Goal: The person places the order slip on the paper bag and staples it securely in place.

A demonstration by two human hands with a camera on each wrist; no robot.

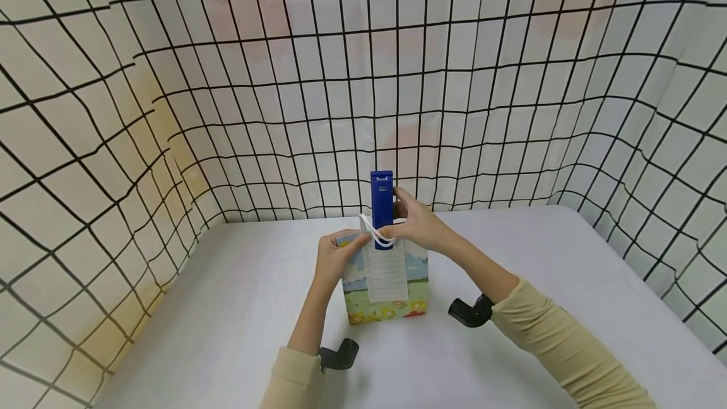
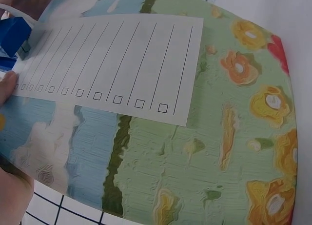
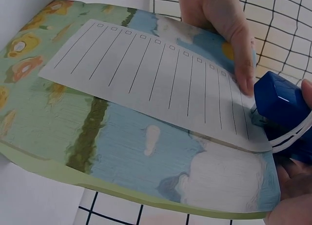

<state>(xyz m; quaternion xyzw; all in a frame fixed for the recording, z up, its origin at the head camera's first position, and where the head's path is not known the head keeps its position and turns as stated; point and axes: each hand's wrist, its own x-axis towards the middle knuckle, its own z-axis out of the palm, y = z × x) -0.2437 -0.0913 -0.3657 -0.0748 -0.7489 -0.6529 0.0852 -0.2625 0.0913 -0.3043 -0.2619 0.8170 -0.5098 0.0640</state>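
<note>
So the person has a little gift bag (image 1: 386,292) standing upright near the middle of the white table (image 1: 568,283), a bit toward the back edge, with a painted landscape and flowers printed on it. A lined checklist sheet (image 1: 388,273) lies flat against the bag's front face, its top edge up at the bag's mouth. The left hand (image 1: 335,257) pinches the bag's top left corner, thumb on the front over the paper, so the fingers are clamped on the bag and sheet together. The right hand (image 1: 417,226) is wrapped around a blue stapler (image 1: 382,207), which stands with its long axis vertical, nose pointing down at the top rim of the bag; the white cord handle (image 1: 376,235) loops across it there. In the right wrist view the stapler's mouth (image 3: 258,118) sits right at the top edge of the sheet, just beside the left thumb (image 3: 241,49), so the spot it bites on lies straight below the right hand's grip and close to the left hand's pinch. Can't tell if the stapler is squeezed down or not. Gridded white curtain (image 1: 227,81) wraps all around the table.
</note>
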